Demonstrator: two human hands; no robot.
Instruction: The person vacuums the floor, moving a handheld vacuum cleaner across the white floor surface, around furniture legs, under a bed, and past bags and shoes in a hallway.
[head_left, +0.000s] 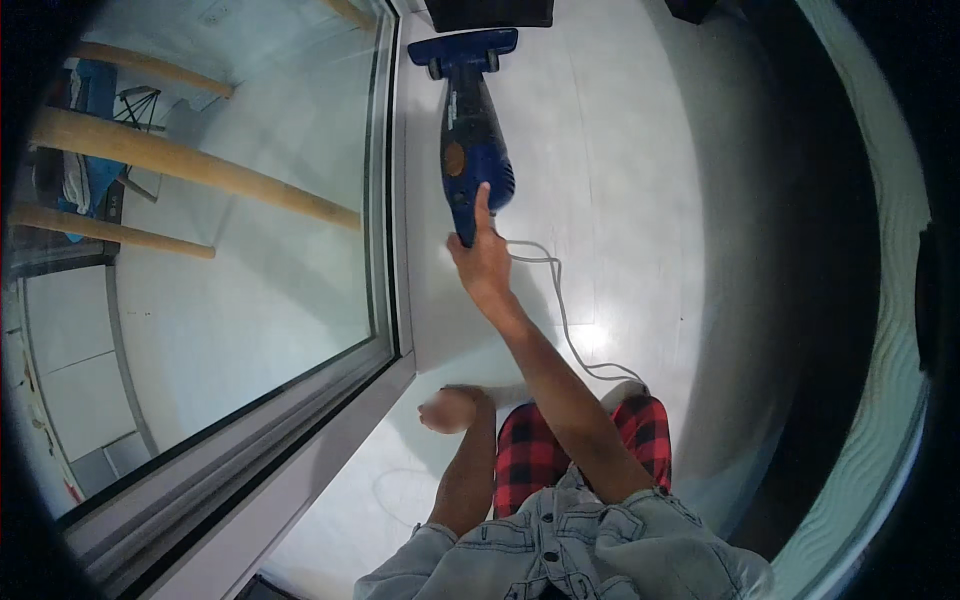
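My right hand (487, 259) grips the rear handle of a dark blue corded hand-held vacuum cleaner (478, 135), with one finger stretched forward along its body. Its wide floor nozzle (463, 49) points away from me, beside the front edge of a black object (489, 11). From near the handle a grey power cord (562, 292) loops over the pale floor (630, 187) back towards my knees. My left hand (450, 410) hangs by my left knee, apart from the vacuum cleaner. It is blurred, so its fingers are unclear.
A framed glass panel (285, 285) runs along the left side, its corner close to my left arm. Wooden poles (195, 161) and a folding chair frame (139, 112) show through the glass. On the right is a dark area bordered by a pale wavy-textured edge (885, 225).
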